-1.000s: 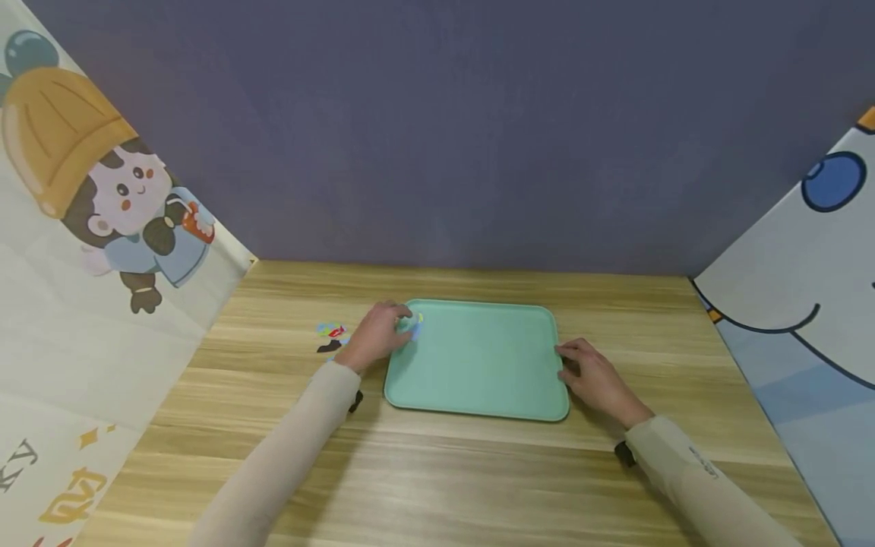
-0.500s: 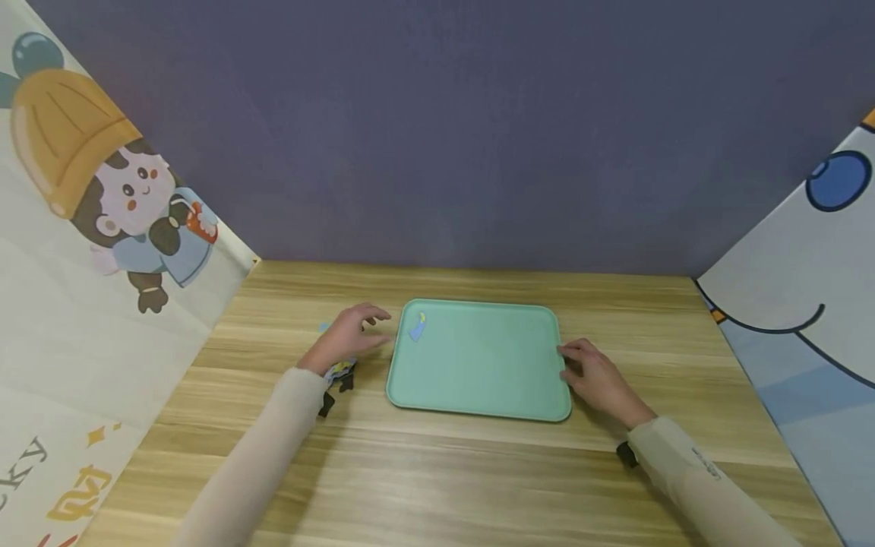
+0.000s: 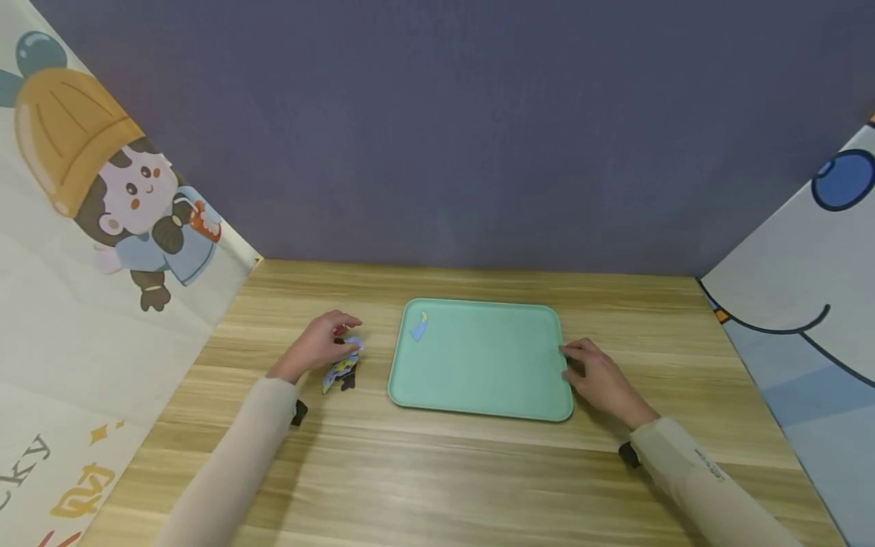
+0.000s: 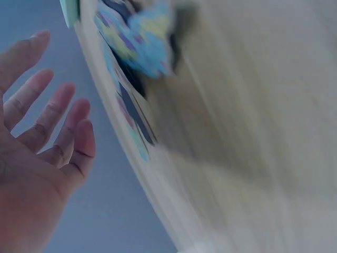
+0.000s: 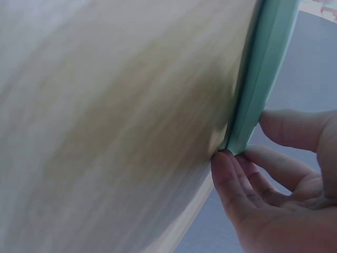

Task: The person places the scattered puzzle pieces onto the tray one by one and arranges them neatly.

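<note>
My left hand (image 3: 320, 343) hovers over a small pile of thin, irregular cut-out pieces (image 3: 342, 372) left of the tray, coloured blue, yellow, black and red. Its fingers are loosely bent and apart, and the left wrist view shows nothing in the palm (image 4: 31, 179). That view shows the patterned pieces (image 4: 147, 39) on the table beyond the fingers. One blue piece with a yellow tip (image 3: 420, 327) lies in the upper left corner of the mint-green tray (image 3: 478, 361). My right hand (image 3: 601, 386) touches the tray's right rim with fingertips and thumb, spaced along the edge (image 5: 263, 79).
The wood-grain table (image 3: 437, 479) extends around the tray on every side. A dark upright panel (image 3: 472, 137) closes off the back. Printed cartoon sheets stand at the left (image 3: 89, 319) and right (image 3: 807, 289). Dark wrist cameras sit under both sleeves.
My left hand has moved away from the tray's upper left corner, leftward to the pile. The blue piece stays in the tray. My right hand keeps its place at the rim.
</note>
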A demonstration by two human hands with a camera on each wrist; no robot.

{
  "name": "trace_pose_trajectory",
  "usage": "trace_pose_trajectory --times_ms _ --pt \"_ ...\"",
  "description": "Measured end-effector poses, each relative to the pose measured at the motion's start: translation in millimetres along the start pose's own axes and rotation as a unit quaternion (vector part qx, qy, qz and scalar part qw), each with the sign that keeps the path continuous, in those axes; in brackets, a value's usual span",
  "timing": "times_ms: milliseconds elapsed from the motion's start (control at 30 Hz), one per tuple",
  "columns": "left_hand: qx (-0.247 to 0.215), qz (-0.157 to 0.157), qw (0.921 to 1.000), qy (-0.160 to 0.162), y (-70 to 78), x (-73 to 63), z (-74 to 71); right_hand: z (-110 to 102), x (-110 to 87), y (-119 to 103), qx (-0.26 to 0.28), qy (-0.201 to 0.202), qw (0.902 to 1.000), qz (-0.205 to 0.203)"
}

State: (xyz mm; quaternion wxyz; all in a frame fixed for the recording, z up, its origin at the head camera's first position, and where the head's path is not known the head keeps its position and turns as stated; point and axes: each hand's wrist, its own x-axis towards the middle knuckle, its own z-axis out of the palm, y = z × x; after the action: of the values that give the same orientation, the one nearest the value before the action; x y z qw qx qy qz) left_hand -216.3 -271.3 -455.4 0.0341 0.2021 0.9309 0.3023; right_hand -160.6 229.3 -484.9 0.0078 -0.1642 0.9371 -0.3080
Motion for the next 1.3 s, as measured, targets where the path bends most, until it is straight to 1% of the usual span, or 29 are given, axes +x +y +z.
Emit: trace_pose_trajectory --times_ms 100,233,467,533,733,967,1100,1300 --pt "0.010 -0.003 0.9999 0.003 -7.9 -5.0 -2.4 -1 -0.3 0 0.002 -0.001 1.0000 0.003" --pt "0.014 -0.018 0.9996 0.014 -15.4 -8.7 -6.0 -1 -0.3 0 0.005 -0.004 1.0000 0.006" --pt "0.040 -0.061 0.9970 0.024 -25.0 -9.1 -12.2 -1 -0.3 0 -0.002 -0.004 1.0000 0.006" --pt "0.044 -0.066 0.9965 0.028 -27.7 -8.5 -13.8 -1 -0.3 0 -0.006 -0.003 1.0000 0.006" --pt "0.035 -0.069 0.9966 0.029 -38.2 -7.6 -17.7 -2 -0.4 -3 -0.006 -0.006 1.0000 0.004" --pt "0.021 -0.061 0.9978 0.014 -52.4 -4.7 -19.2 -2 0.5 -3 0.000 -0.012 0.9999 0.008" --pt "0.012 -0.057 0.9982 0.009 -57.1 -2.1 -20.7 -1 0.4 -3 0.001 -0.009 0.9999 0.010" --pt "0.015 -0.057 0.9983 0.000 -61.4 1.6 -19.4 -1 0.0 -3 0.002 -0.012 0.9999 0.011"
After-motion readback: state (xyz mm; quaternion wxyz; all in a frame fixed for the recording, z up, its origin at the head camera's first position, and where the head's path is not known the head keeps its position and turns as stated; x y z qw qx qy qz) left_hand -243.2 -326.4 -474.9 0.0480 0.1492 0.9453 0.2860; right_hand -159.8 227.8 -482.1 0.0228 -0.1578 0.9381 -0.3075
